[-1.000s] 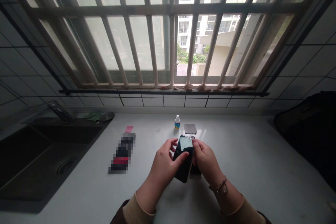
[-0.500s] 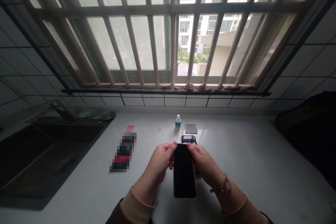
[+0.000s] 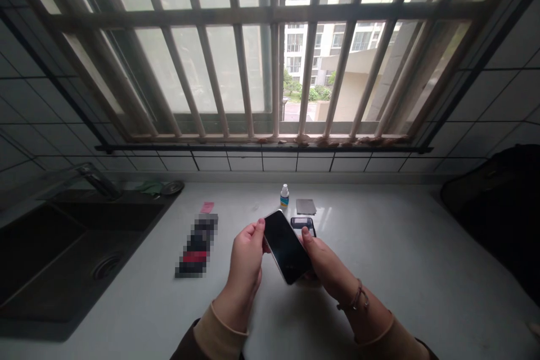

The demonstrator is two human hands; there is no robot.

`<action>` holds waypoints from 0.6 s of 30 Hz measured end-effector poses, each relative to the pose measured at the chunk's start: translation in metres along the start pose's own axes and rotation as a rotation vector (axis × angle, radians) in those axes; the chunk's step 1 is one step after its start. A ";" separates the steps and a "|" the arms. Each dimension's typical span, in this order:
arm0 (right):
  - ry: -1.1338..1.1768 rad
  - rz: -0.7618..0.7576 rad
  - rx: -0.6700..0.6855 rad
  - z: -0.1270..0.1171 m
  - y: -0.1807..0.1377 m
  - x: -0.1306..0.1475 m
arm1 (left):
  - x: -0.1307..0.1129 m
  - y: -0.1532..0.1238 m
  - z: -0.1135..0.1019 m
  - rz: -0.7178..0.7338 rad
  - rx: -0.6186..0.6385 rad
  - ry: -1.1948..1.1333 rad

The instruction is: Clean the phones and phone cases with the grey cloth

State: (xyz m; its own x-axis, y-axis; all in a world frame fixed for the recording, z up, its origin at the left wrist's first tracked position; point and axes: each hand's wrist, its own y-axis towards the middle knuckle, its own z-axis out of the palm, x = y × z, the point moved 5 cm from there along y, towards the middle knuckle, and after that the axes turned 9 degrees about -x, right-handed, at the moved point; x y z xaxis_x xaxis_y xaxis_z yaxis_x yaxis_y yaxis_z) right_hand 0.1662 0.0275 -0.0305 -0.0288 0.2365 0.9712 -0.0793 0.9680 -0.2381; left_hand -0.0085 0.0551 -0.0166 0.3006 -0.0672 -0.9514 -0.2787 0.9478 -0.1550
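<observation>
A black-screened smartphone (image 3: 287, 247) is held between both hands above the counter, tilted with its top end toward the left. My left hand (image 3: 248, 247) grips its upper left edge, thumb at the corner and fingers behind. On the lower right edge, my right hand (image 3: 324, 259) is closed, its thumb along the side and the other fingers mostly hidden beneath. Just beyond the right thumb lies a second phone-like device (image 3: 304, 224) with a lit or reflective face, partly covered by the hand. A small white bottle (image 3: 284, 197) with a blue and yellow label stands upright behind the phone.
A grey folded cloth (image 3: 306, 206) lies right of the bottle. To the left are a pink slip (image 3: 207, 207) and a blurred-out dark item (image 3: 196, 247). A dark sink (image 3: 54, 259) is at far left, a black bag-like object (image 3: 498, 208) at far right.
The phone has turned from upright to slanted, its top swinging left and its lower end rising to the right. My left hand has shifted slightly left; both hands still hold it.
</observation>
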 end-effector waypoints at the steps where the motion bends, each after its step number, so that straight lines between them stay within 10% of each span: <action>1: -0.021 -0.009 -0.027 -0.001 0.001 0.000 | -0.002 0.002 -0.003 0.005 -0.056 -0.036; 11: 0.005 -0.134 -0.326 -0.022 0.010 -0.001 | -0.005 0.002 -0.006 -0.107 -0.114 -0.121; 18: -0.070 -0.155 -0.293 -0.019 0.010 0.000 | -0.003 0.005 -0.004 -0.107 -0.019 -0.025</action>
State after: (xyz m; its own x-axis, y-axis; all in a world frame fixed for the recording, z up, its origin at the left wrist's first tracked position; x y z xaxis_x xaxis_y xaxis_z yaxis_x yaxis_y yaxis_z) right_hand 0.1846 0.0386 -0.0330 -0.1075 0.0882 0.9903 0.2018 0.9773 -0.0651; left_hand -0.0146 0.0590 -0.0152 0.3518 -0.1596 -0.9224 -0.2611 0.9295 -0.2604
